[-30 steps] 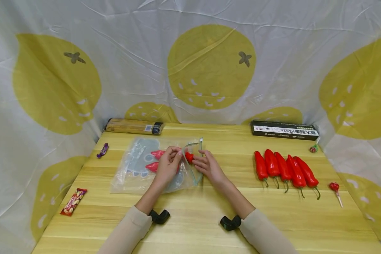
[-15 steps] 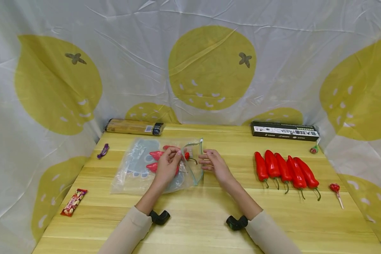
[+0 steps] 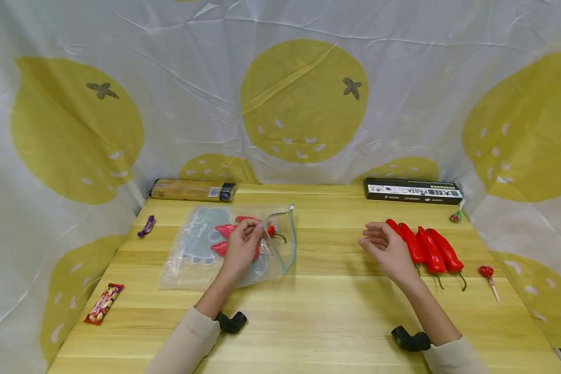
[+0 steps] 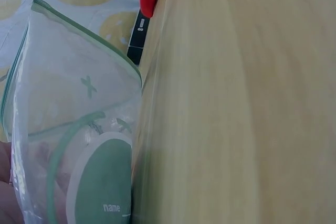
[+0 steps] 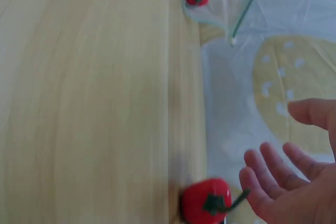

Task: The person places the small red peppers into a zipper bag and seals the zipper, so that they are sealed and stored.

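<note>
Nearest, two beige sleeves (image 3: 184, 340) and a bent black wrist mount (image 3: 410, 340) over the pale yellow wood-grain tabletop (image 3: 318, 322). Near its left edge, a red-wrapped snack bar (image 3: 104, 304). Left hand (image 3: 240, 244): grip clamped, thumb and fingers pinching the clear plastic, green-edged zip bag (image 3: 182, 272) near its mouth. Bag lies on the tabletop, mouth gaping rightward; glossy red peppers inside (image 3: 221, 248), one green stem toward the opening. Right hand (image 3: 388, 249): grip apart, fingers and thumb spread, just beside the row of loose red peppers (image 3: 433, 254); contact cannot be told. Four show, the leftmost partly behind the hand. Right of the row, a red lollipop (image 3: 486, 271). Farther: purple-wrapped candy (image 3: 147, 227) at left, green-and-red lollipop (image 3: 455, 217) at right. Rear: yellow packet with dark end (image 3: 187, 189), black-and-white pasta box (image 3: 413, 191). Farthest, white curtain with yellow fruit print (image 3: 177, 31).
</note>
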Demonstrator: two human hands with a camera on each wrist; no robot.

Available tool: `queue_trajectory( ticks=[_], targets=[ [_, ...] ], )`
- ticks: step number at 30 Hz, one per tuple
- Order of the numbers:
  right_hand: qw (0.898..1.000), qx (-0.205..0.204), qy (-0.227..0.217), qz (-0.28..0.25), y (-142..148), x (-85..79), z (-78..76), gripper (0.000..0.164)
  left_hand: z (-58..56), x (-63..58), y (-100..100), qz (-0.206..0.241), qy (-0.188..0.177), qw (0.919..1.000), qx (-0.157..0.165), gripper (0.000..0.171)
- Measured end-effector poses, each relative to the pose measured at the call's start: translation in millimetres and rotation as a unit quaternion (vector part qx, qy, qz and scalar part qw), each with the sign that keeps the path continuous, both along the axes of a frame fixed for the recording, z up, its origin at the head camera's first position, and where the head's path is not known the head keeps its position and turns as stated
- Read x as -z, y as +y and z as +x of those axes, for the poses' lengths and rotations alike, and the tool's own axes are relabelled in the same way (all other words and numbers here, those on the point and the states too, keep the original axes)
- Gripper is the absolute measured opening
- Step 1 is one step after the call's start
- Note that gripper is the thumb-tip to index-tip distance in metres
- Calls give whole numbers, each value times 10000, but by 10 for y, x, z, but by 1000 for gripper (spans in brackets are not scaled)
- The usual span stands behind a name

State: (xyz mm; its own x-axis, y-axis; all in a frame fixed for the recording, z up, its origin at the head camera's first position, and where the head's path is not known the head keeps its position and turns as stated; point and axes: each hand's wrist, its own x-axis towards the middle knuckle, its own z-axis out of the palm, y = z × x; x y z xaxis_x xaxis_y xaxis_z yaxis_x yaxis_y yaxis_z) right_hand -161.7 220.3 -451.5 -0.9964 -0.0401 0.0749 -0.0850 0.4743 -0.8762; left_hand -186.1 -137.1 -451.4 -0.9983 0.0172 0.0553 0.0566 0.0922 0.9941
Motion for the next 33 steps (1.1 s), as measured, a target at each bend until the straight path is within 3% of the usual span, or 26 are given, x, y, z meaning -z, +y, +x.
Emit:
queue_trajectory(
  ticks=[4,7,11,15,21,27,33],
  targets=[
    [9968,429,160,656,171,22,33,55,2,6,-10,40,-10,10000,17,22],
    [9927,577,181,1039,237,37,44,56,-45,121,-18,77,88,9999,-40,25],
    [9872,453,183,1517,260,84,32,56,-105,273,-22,74,228,9996,-124,27],
    [9816,164,308,1876,205,147,2,57,-107,275,-16,30,236,9996,-126,28],
    [9827,-257,442,1781,55,204,-54,57,-114,280,-18,39,207,9997,-111,28],
    [9778,-23,90,2095,21,191,-38,66,-127,266,-37,133,-4,9999,-1,24],
    [9704,195,-463,2362,72,173,-34,60,-26,51,-15,48,-66,9999,63,21]
  ],
)
